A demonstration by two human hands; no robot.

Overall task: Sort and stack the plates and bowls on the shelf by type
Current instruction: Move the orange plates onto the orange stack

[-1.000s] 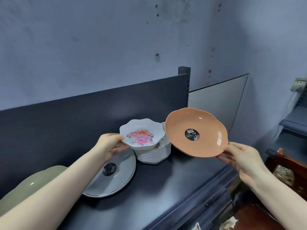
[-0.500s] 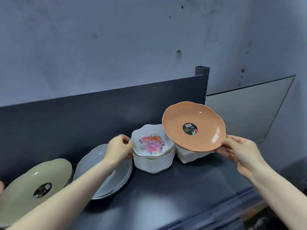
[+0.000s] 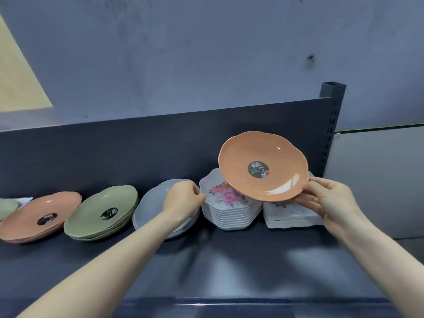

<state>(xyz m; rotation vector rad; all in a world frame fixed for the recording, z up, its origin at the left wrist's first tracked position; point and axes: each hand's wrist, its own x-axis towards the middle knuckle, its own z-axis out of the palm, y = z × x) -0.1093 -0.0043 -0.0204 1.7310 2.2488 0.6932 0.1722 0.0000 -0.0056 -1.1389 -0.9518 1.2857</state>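
Observation:
My right hand (image 3: 330,198) grips an orange scalloped plate (image 3: 241,157) by its right rim, tilted above the dark shelf (image 3: 229,260). The plate hangs over a stack of white floral bowls (image 3: 227,214) and a low stack of white square dishes (image 3: 289,218). My left hand (image 3: 183,198) is curled against the left rim of the top floral bowl (image 3: 218,191), over a stack of grey plates (image 3: 151,203). Whether it still pinches that rim is unclear. Further left sit green plates (image 3: 103,207) and orange plates (image 3: 34,216).
A dark back panel (image 3: 114,152) runs behind the shelf, ending at a slotted upright post (image 3: 332,125) on the right. A pale panel (image 3: 378,175) stands beyond the post. Another green dish (image 3: 6,206) shows at the far left edge. The shelf front is bare.
The top floral bowl came down from the air onto its stack with my left hand still at its rim. The view swung left, revealing the green and orange stacks. The orange plate stays held.

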